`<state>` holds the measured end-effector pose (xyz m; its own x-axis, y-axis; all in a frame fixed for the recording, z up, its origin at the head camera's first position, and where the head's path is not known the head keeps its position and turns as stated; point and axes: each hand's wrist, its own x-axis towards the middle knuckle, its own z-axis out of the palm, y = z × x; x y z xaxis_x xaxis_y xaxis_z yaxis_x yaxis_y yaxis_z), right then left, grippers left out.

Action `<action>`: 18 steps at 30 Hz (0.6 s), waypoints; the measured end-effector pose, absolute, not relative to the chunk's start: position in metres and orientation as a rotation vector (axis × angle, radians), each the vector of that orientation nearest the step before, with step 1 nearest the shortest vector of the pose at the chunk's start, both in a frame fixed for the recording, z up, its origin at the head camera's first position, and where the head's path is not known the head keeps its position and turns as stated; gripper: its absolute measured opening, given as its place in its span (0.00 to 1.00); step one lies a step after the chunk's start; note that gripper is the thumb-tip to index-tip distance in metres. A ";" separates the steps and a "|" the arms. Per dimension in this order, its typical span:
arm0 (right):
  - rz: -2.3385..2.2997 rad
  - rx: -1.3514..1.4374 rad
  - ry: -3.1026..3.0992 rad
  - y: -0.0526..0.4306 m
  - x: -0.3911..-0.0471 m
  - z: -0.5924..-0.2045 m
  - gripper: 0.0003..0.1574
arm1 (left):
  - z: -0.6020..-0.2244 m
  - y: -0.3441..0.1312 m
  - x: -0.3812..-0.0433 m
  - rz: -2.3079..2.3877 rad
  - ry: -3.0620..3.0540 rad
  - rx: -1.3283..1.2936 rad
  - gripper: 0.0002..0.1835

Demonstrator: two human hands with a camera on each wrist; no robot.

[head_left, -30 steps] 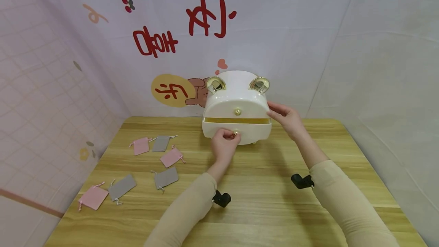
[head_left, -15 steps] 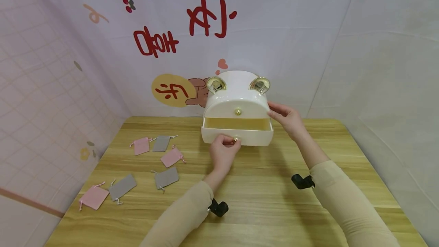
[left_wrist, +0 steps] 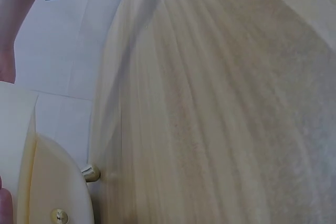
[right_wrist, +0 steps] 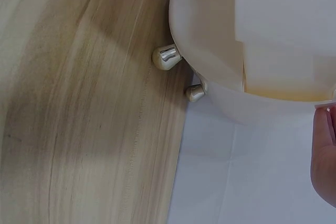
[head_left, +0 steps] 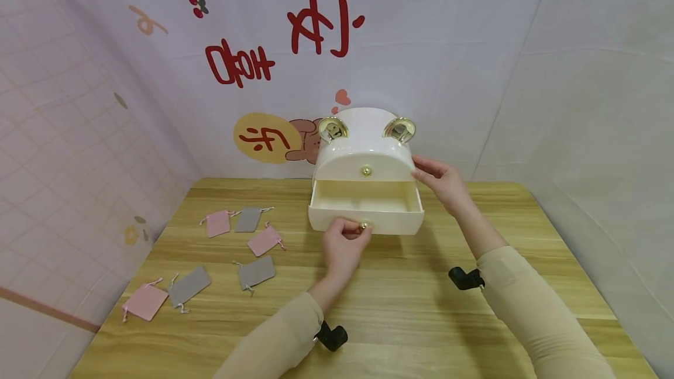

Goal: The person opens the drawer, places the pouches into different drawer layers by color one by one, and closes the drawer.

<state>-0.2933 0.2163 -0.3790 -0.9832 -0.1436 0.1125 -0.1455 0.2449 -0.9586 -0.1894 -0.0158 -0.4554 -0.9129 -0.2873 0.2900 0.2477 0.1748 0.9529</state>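
Observation:
A glossy white drawer box [head_left: 363, 133] with a rounded top and gold ear-like rings stands at the back of the table. Its wide drawer [head_left: 392, 221] is pulled out, so the pale inside shows. My left hand [head_left: 344, 244] pinches the small gold knob [head_left: 364, 226] on that drawer's front. At the box's right side, my right hand [head_left: 444, 186] rests with thumb and fairly straight fingers against the edge. Above the drawer sits another front panel with a gold knob [head_left: 367, 171]. In the left wrist view, a lower gold knob [left_wrist: 59, 216] shows beneath the drawer.
To the left on the wooden table [head_left: 411, 320] lie several flat drawstring pouches, among them a pink pouch [head_left: 145, 302] and a grey pouch [head_left: 257, 272]. A printed white cloth [head_left: 447, 63] hangs behind the box. Gold feet [right_wrist: 167, 57] hold the box up.
My left hand has moved toward me with the knob, and the drawer has slid from a narrow gap to well out. My right hand has stayed at the box's side.

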 end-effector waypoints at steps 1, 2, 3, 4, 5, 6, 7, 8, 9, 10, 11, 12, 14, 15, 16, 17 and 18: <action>1.909 0.290 -2.480 0.215 -0.290 -0.375 0.31 | -0.456 -0.015 -0.188 -1.792 -2.052 0.037 0.10; 1.906 0.291 -2.484 0.214 -0.289 -0.373 0.31 | -0.456 -0.015 -0.186 -1.801 -2.051 0.038 0.10; 1.904 0.293 -2.481 0.214 -0.288 -0.373 0.31 | -0.456 -0.015 -0.184 -1.809 -2.050 0.037 0.10; 1.901 0.297 -2.478 0.214 -0.288 -0.373 0.31 | -0.456 -0.015 -0.182 -1.818 -2.044 0.034 0.10; 1.897 0.302 -2.472 0.214 -0.288 -0.374 0.31 | -0.456 -0.015 -0.180 -1.821 -2.042 0.032 0.10; 1.888 0.304 -2.470 0.215 -0.288 -0.374 0.31 | -0.456 -0.014 -0.178 -1.826 -2.037 0.029 0.10; 1.873 0.307 -2.474 0.215 -0.288 -0.375 0.32 | -0.456 -0.014 -0.177 -1.831 -2.032 0.025 0.10; 1.866 0.307 -2.469 0.217 -0.291 -0.379 0.32 | -0.456 -0.014 -0.176 -1.834 -2.027 0.024 0.10; 1.856 0.308 -2.468 0.218 -0.293 -0.382 0.33 | -0.457 -0.014 -0.174 -1.832 -2.024 0.022 0.10; 1.846 0.304 -2.470 0.218 -0.294 -0.383 0.33 | -0.457 -0.014 -0.173 -1.832 -2.019 0.021 0.11; 1.839 0.303 -2.470 0.218 -0.294 -0.383 0.34 | -0.458 -0.013 -0.172 -1.831 -2.016 0.020 0.11; 1.834 0.303 -2.473 0.218 -0.294 -0.384 0.34 | -0.458 -0.013 -0.171 -1.833 -2.010 0.017 0.11; 1.833 0.303 -2.474 0.218 -0.294 -0.384 0.35 | -0.459 -0.012 -0.169 -1.834 -2.003 0.020 0.11; 1.828 0.303 -2.478 0.218 -0.294 -0.384 0.35 | -0.459 -0.012 -0.169 -1.832 -1.999 0.020 0.11; 1.826 0.301 -2.479 0.218 -0.294 -0.384 0.35 | -0.459 -0.012 -0.168 -1.828 -1.998 0.024 0.11; 1.824 0.299 -2.480 0.218 -0.294 -0.383 0.35 | -0.459 -0.012 -0.167 -1.825 -1.998 0.026 0.11; 1.819 0.299 -2.485 0.218 -0.294 -0.383 0.35 | -0.459 -0.012 -0.167 -1.820 -1.999 0.032 0.11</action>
<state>-0.2938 0.2181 -0.3830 -0.9802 -0.1273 0.1519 -0.1833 0.2903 -0.9392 -0.1666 -0.0120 -0.4586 -0.9053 -0.3022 0.2985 0.2690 0.1362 0.9535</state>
